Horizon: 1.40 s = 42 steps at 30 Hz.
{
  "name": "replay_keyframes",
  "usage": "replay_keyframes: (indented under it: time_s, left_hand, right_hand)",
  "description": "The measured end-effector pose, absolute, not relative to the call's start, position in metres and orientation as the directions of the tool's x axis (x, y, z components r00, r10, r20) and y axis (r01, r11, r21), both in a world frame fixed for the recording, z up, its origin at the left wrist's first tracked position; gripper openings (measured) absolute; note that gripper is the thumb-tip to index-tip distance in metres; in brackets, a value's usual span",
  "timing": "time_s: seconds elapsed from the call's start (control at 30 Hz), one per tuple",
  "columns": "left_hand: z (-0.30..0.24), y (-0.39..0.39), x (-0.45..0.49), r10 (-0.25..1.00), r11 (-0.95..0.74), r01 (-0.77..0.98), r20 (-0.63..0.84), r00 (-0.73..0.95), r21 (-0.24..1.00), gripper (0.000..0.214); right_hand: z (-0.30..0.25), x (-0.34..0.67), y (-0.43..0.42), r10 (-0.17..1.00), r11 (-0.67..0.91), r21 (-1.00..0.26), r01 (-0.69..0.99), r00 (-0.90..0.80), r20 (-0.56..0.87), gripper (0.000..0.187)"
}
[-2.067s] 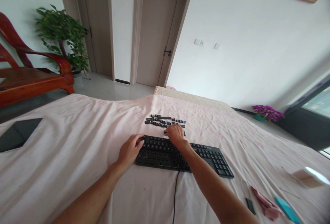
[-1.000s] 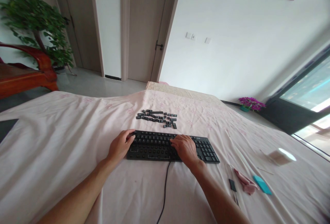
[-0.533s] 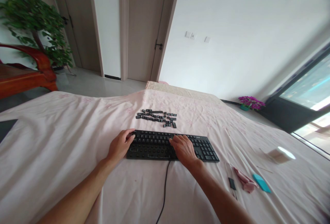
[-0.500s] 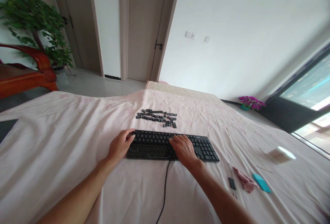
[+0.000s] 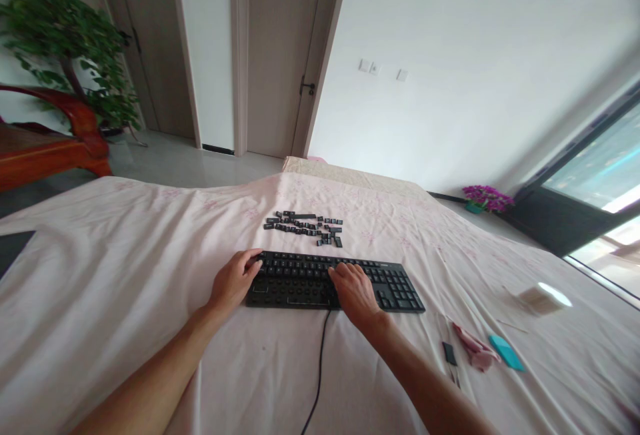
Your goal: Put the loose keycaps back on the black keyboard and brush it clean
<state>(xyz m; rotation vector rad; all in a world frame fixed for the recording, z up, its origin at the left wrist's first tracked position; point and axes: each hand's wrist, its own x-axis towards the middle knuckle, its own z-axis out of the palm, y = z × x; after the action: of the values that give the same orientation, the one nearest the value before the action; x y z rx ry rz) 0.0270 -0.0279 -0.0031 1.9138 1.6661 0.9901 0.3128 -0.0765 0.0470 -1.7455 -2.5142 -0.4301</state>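
Pinching the keyboard's [image 5: 304,284] left edge, the left hand [image 5: 233,280] adjoins broad cloth [image 5: 165,255]; the half-curled right hand's [image 5: 354,289] contents are unclear.

Below the frame's centre the keyboard [image 5: 303,280] lies on the sheet [image 5: 145,268], loose keycaps [image 5: 305,216] behind it; at lower right, what looks like a cloth [image 5: 477,351] lies left of a block [image 5: 507,353]

A narrow strip of bare pink sheet [image 5: 220,221] leaves a lane between the keyboard [image 5: 300,285] and the loose keycaps [image 5: 305,226]. The right hand [image 5: 354,288] obstructs the board's middle; the left hand [image 5: 235,281] blocks its far-left corner. A cord [image 5: 321,371] crosses the near side. Crumpled cloth [image 5: 479,353] and a blue block [image 5: 507,353] obstruct the near right.
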Motion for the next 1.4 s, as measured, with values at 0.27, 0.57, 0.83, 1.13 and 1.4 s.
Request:
replay_keyframes:
  time_s: [0.27,0.57,0.83,1.13,1.4]
  left_hand:
    - [-0.006,-0.028,0.027,0.967,-0.206,0.669,0.251,0.029,0.714,0.037]
    - [-0.006,-0.028,0.027,0.970,-0.198,0.666,0.241,0.028,0.719,0.037]
    - [-0.008,-0.027,0.027,0.968,-0.204,0.666,0.249,0.029,0.718,0.037]
    - [-0.008,-0.027,0.027,0.966,-0.218,0.661,0.256,0.040,0.719,0.037]
    - [-0.010,-0.026,0.027,0.965,-0.213,0.671,0.260,0.031,0.710,0.036]
  right_hand:
    - [0.044,0.313,-0.075,0.901,0.352,0.106,0.930,-0.368,0.230,0.020]
    - [0.032,0.330,-0.072,0.928,0.258,-0.234,0.937,-0.173,0.329,0.017]
    - [0.043,0.333,-0.068,0.914,0.327,-0.204,0.923,-0.254,0.317,0.018]
    - [0.042,0.324,-0.073,0.900,0.313,-0.086,0.946,-0.267,0.345,0.020]
    - [0.038,0.321,-0.076,0.895,0.314,0.069,0.947,-0.320,0.312,0.023]
